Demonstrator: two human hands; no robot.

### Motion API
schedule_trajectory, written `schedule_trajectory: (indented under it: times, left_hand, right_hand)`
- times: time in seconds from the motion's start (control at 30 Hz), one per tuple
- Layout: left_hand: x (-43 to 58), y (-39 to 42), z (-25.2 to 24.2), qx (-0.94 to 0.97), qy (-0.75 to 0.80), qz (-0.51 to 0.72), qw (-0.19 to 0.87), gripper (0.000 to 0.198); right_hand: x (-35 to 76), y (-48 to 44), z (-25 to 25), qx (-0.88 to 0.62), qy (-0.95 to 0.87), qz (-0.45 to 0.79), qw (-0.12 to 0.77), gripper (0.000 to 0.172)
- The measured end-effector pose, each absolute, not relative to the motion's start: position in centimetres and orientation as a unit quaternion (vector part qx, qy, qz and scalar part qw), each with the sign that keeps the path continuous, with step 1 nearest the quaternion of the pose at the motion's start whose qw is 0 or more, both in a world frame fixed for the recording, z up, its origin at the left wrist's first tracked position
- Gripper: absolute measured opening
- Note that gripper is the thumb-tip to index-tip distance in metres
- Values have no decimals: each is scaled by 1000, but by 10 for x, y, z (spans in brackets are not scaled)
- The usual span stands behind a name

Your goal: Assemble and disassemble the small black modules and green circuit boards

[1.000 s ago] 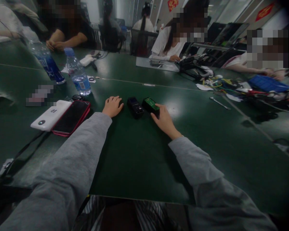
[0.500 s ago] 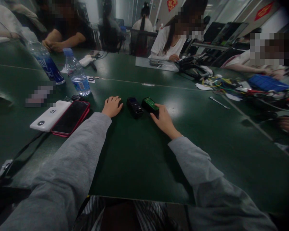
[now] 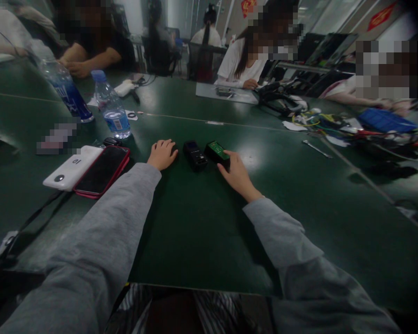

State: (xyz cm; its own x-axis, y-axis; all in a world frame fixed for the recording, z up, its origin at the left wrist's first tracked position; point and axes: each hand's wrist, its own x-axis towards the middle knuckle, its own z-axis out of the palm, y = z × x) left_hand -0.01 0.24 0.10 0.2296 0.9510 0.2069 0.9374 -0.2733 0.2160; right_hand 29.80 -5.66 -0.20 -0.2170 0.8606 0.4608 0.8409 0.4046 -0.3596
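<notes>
My left hand (image 3: 163, 154) lies palm down on the green table, fingers slightly spread. A small dark shape shows at the edge of its fingers; I cannot make out what it is. Just right of that hand, untouched, is a black handheld device (image 3: 195, 155) with a small screen and buttons. Beside it sits a black box with a green circuit board (image 3: 218, 150) on its upper face. My right hand (image 3: 237, 174) holds this box at its right and near end, index finger on the top edge and thumb at the near side. The palm side is hidden.
Left on the table (image 3: 202, 241) are a phone in a red case (image 3: 102, 171), a white power bank (image 3: 73, 168) and two bottles, one a small water bottle (image 3: 115, 120). Tangled wires, a blue tray (image 3: 386, 120) and a wrench (image 3: 316, 148) lie right. Several people sit around.
Both my hands and the two black devices stay where they were. At the right edge, another person's hand has gone out of view.
</notes>
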Motion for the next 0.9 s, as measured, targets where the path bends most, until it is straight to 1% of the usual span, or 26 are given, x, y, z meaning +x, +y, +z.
schedule_trajectory:
  times: [0.9]
  left_hand:
    - [1, 1, 2, 783, 602, 153, 25, 50]
  right_hand:
    - [298, -57, -3, -548, -777, 13, 309, 51]
